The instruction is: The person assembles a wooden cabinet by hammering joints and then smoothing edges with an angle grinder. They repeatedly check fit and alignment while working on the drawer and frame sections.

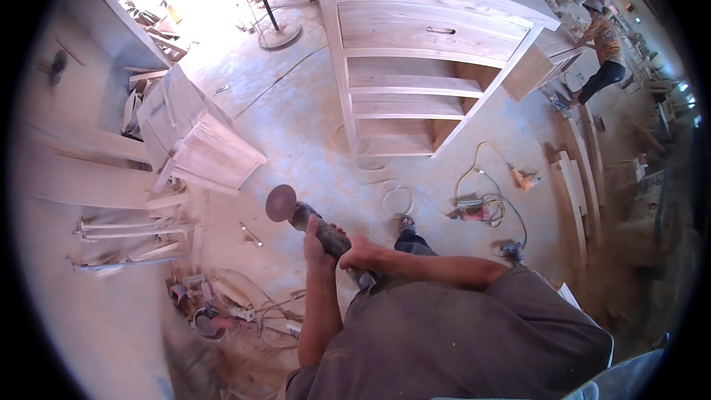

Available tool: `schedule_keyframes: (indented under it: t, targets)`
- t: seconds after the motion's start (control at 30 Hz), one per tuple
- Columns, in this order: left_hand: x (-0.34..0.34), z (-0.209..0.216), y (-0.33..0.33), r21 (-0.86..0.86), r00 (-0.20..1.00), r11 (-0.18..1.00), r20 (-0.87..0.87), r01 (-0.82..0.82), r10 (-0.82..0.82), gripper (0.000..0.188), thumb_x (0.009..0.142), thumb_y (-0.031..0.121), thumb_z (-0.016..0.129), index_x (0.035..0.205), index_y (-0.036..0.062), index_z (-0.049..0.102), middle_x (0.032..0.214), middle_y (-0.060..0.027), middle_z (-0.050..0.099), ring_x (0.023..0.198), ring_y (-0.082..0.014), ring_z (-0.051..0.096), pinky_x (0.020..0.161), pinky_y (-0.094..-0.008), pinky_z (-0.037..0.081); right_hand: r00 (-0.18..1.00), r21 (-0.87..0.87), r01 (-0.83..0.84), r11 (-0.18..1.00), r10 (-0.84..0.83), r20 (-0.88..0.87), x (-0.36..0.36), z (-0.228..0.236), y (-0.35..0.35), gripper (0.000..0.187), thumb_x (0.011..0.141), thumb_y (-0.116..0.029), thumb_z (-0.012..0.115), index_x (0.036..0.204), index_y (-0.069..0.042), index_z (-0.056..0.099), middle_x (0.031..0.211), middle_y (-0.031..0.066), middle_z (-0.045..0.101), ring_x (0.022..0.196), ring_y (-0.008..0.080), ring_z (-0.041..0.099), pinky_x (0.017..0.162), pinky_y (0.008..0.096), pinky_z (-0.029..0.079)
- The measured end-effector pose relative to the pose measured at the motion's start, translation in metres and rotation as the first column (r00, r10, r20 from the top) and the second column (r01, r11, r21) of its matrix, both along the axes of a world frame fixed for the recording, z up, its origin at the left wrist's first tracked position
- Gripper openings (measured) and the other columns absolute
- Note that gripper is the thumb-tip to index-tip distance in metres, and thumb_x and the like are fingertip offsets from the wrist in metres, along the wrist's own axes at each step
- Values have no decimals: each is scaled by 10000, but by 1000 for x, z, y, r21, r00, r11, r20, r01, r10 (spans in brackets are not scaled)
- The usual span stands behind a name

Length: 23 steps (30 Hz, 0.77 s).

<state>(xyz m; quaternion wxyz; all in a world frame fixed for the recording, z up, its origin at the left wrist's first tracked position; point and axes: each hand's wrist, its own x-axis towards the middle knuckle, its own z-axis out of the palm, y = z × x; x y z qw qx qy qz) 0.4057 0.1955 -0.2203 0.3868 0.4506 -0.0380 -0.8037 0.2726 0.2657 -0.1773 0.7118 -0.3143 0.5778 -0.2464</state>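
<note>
An angle grinder (330,240) with a round brown sanding disc (281,203) is held in front of my body, its disc end pointing up and to the left. My left hand (318,243) is wrapped round the grinder's body just behind the head. Farther back, my right hand (359,252) is closed on the same tool. The disc is apart from any wood. Ahead stands a pale wooden cabinet (433,26) with one drawer and open shelves below.
A tapered wooden piece (215,152) stands on the left near boards. Orange (524,178) and red (474,212) power tools with cables lie on the floor to the right. Timber planks (574,192) lie beyond them. A bucket (208,324) sits lower left. Another person (607,44) works at far right.
</note>
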Motion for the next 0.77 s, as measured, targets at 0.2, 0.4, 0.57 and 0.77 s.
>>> schedule_keyframes:
  t: [0.2, 0.4, 0.57, 0.77]
  targets:
    - [-42, 6, -15, -7, 991, 1000, 134, 5, -4, 314, 920, 251, 701, 1020, 12, 524, 807, -136, 611, 712, -290, 651, 653, -405, 582, 975, -122, -130, 984, 104, -199, -41, -14, -18, 618, 629, -228, 736, 1148, 61, 565, 806, 145, 665, 609, 224, 659, 590, 341, 549]
    - [-69, 15, -22, 1, 979, 993, 164, -120, 118, 235, 877, 150, 691, 1001, 54, 516, 810, -140, 611, 699, -288, 647, 637, -402, 588, 892, -228, -291, 929, 177, -417, -69, -11, -31, 757, 629, -247, 745, 1269, 67, 491, 933, 179, 667, 785, 259, 692, 696, 343, 562]
    - [-85, 34, -18, -73, 960, 987, 235, -140, 153, 223, 879, 150, 699, 1002, 29, 557, 866, -138, 646, 752, -286, 674, 684, -400, 591, 957, -104, -205, 973, 222, 188, -105, 19, -53, 761, 611, -215, 763, 1261, 67, 486, 999, 167, 656, 956, 275, 666, 842, 345, 534]
    - [-100, 38, -19, -88, 952, 992, 285, -88, 109, 279, 884, 176, 714, 1075, 20, 585, 907, -148, 666, 817, -292, 696, 764, -402, 593, 927, -168, -365, 916, 339, -162, -125, 19, -58, 836, 625, -295, 776, 1326, 22, 450, 1084, 187, 669, 1001, 285, 683, 872, 363, 545]
